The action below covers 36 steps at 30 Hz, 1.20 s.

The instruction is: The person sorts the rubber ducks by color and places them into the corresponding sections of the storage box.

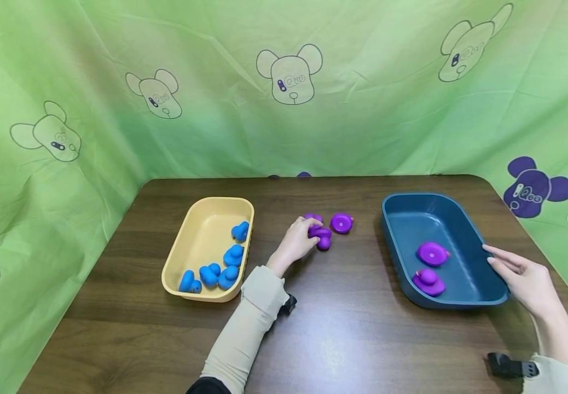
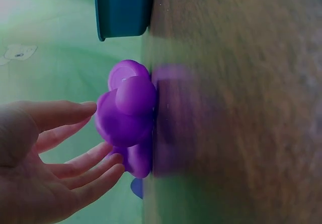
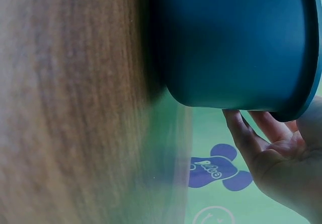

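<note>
**Ten ducks on show, and the left hand (image 1: 294,242) has one in its grasp!**

Count them: five purple, five blue. All five blue rubber ducks (image 1: 233,256) are in the yellow tray (image 1: 209,221), bunched along its right side and near end. Of the purple five, two sit inside the dark-blue tray (image 1: 424,216), and three cluster on the wooden table (image 1: 338,328) between the trays.

And here's the action: the left thumb and index finger are on either side of the nearest purple rubber duck (image 2: 123,118), which is down on the tabletop. A glossy thing, this one, all smooth curves, with a round head bulging from a plump body; fingers cover part of it in the head view. One table neighbour (image 1: 341,222) lies just to its right, flat round base up; another (image 1: 313,218) peeks out behind the fingers.

Over on the right, the right hand (image 1: 527,279) is loose, its straight fingers touching the dark-blue tray's right wall near the rim, clutching nothing.
</note>
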Motion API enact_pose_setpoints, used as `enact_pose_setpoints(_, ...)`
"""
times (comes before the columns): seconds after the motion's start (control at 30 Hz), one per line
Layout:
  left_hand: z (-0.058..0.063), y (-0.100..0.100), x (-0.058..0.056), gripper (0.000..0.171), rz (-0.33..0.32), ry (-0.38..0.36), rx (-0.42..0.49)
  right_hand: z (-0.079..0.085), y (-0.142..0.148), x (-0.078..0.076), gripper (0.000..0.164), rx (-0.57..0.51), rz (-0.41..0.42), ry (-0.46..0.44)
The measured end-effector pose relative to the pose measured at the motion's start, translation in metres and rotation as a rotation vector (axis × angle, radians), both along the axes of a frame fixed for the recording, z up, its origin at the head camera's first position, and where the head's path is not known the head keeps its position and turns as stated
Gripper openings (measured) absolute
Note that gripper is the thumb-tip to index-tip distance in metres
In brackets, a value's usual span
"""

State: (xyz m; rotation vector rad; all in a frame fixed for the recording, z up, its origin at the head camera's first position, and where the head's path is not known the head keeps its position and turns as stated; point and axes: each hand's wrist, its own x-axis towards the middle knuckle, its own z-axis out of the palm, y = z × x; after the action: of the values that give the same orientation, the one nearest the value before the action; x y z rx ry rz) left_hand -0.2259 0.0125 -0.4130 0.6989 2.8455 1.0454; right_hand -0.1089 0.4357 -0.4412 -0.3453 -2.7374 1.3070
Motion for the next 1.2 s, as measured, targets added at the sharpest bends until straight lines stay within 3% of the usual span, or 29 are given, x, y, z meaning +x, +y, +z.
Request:
enact_pose_setpoints(0.57,-0.007,0.002,-0.005,0.029,0.002,-0.021,-0.034,0.026,-0.023,0.009,0.032,-0.037,0.003,0.034)
enact_pose_setpoints(0.73,-0.008,0.002,-0.006,0.029,0.001,-0.029,-0.026,0.022,-0.020,0.008,0.033,-0.033,0.000,0.025)
enact_pose_setpoints(1.03,-0.012,0.000,-0.007,0.026,0.006,-0.022,-0.012,-0.001,0.002,0.000,0.041,0.003,-0.020,0.005)
enact_pose_setpoints(1.2,-0.012,-0.001,-0.007,0.024,0.005,-0.022,0.002,0.006,-0.004,0.002,0.039,-0.019,-0.001,0.003)
